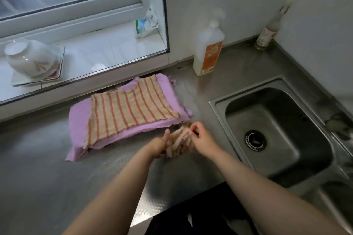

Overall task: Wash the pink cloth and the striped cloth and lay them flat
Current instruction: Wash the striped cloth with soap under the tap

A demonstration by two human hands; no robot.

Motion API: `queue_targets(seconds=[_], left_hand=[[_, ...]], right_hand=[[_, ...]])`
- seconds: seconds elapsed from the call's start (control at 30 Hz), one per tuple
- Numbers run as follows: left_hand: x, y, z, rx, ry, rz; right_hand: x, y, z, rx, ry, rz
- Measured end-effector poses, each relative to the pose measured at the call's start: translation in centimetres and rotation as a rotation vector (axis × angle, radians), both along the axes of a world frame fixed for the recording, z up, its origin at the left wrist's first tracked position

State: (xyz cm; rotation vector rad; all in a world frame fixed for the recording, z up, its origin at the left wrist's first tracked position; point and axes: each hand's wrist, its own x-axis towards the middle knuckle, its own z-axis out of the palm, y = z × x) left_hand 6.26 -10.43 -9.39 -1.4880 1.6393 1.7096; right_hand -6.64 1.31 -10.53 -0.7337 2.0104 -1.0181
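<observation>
Though steel table [47,177] dominates, sink [277,135] next: basin holds nothing visible, only drain. Pink cloth [78,120] flat on table, striped cloth [129,112] spread on top. Bunched striped cloth [180,142] near pink cloth's front corner: soft, limp, light, likely damp; take by edges. Left hand [159,144] grip curled round it; right hand [200,137] grip pinches its top. Soap bottle [209,49] contents unclear.

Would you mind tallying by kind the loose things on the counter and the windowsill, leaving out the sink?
Cloths: 3, a pink cloth, a striped cloth flat on it, and a bunched striped cloth held by the left hand and right hand.
Bottles: 2, pump bottle, corner bottle.
Bowls: 1, upturned.
Plates: 1.
Packets: 1.
Total: 8
</observation>
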Motion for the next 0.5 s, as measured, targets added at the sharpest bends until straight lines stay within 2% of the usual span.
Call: queue_targets(seconds=[0.07,0.1,0.2,0.27,0.33,0.43,0.5], left_hand=[[-1.7,1.5,0.8,0.424,0.222,0.31],[-2.8,2.3,1.2,0.513,0.309,0.371],[-6.9,5.1,2.6,0.456,0.426,0.308],[-9.7,6.8,3.4,0.424,0.483,0.267],[-12.2,8.1,4.1,0.397,0.51,0.203],[-15.8,9.5,5.7,0.41,0.55,0.071],[-18.1,10.4,7.4,0.338,0.565,-0.017]], right_hand=[[-1.3,1.7,0.6,-0.073,-0.058,-0.082],[-1.9,2.8,1.0,-0.089,-0.086,-0.101],[-3.5,5.9,2.5,-0.184,-0.197,-0.212],[-5.1,8.2,3.1,-0.235,-0.134,-0.333],[-7.3,10.4,3.3,-0.185,-0.035,-0.315],[-10.3,12.6,4.5,-0.191,-0.163,-0.247],[-12.3,13.1,5.3,-0.174,-0.207,-0.32]])
